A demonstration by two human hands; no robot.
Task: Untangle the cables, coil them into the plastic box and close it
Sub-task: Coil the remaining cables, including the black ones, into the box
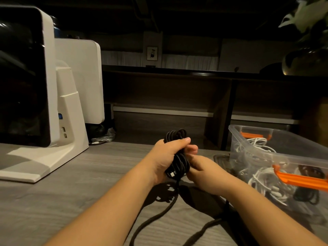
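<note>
A black cable coil [178,162] is held upright above the wooden table [74,189]. My left hand [166,157] grips the coil, fingers wrapped round its middle. My right hand [202,166] is beside it, fingers on the right side of the bundle. The loose end of the black cable [156,217] trails down across the table toward me. At the right stands the clear plastic box [252,137] with orange latches [301,179]. White cables [262,176] and a dark cable [305,196] lie inside it. No lid is in view.
A white monitor-like device on a stand [44,107] fills the left of the table, with a second white screen [83,77] behind it. A crumpled clear bag [104,135] lies at the table's far edge. Dark shelving [177,96] is beyond.
</note>
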